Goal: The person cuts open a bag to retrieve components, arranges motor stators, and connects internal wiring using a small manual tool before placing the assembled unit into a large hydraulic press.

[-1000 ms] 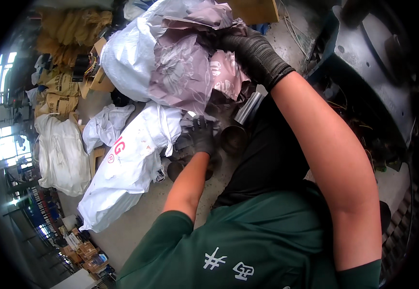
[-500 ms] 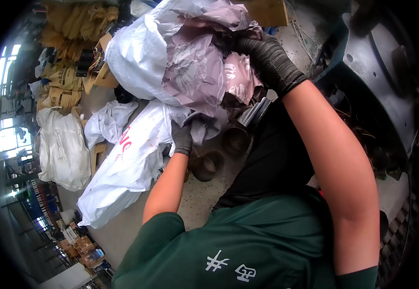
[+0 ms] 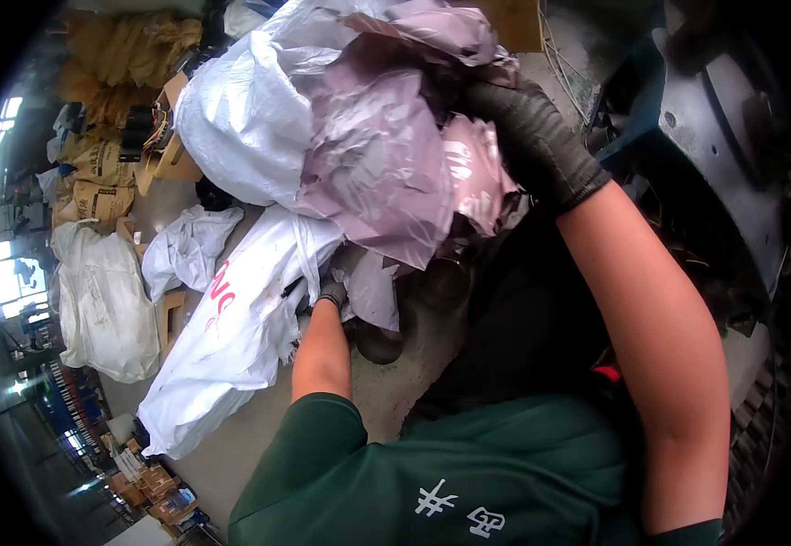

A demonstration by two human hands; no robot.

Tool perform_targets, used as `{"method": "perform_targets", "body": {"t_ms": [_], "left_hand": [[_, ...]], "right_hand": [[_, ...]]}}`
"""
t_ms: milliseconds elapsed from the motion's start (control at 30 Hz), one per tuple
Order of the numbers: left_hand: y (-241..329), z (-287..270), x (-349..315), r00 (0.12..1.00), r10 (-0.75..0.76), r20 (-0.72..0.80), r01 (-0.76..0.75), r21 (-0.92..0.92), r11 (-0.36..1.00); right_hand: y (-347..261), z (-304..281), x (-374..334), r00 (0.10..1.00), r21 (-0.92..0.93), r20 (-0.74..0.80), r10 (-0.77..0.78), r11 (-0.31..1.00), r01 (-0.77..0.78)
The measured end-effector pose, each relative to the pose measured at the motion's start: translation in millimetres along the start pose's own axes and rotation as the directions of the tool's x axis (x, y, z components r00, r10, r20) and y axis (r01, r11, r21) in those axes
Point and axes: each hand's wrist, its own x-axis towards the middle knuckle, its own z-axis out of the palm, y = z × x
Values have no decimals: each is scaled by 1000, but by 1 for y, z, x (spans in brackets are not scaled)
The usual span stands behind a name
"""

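Grey hard floor: it shows between the bags on the left and the person's body.
Far left: bright windows shine at the edge; tan paper sacks lie near fuzzy yellow-brown bundles.
Left side: a fat white woven sack sits next to a small crumpled white plastic bag. Past them is an open brown cardboard box.
Near left: small brown cardboard boxes are piled up.
Right side: a big blue-grey metal machine part stands beyond the right arm.
In the way: a long white sack with red letters and a thin pale purple flap cover most of the left hand. Just right of it is a round dark metal cup.
Left glove: only the dark cuff part shows; I cannot tell if the fingers are open or closed.
Right hand: it wears a dark grey knit glove, far from the left one, and touches the crumpled purple-pink sheet. Folds and shadow hide the fingers, so I cannot tell how tight they are.
Purple-pink sheet: wrinkly, with pale print, it sits far in the middle, against a big puffy white plastic sack.
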Motion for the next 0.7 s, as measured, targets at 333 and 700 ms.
{"method": "perform_targets", "body": {"t_ms": [333,700], "left_hand": [[-29,20,-9,993,-118,21,117,35,993],[100,-13,-42,977,200,-76,-80,-997,13]], "right_hand": [[-3,-48,-3,973,122,-150,178,979,-160],[-32,16,-21,924,-937,346,-166,-119,329]]}}
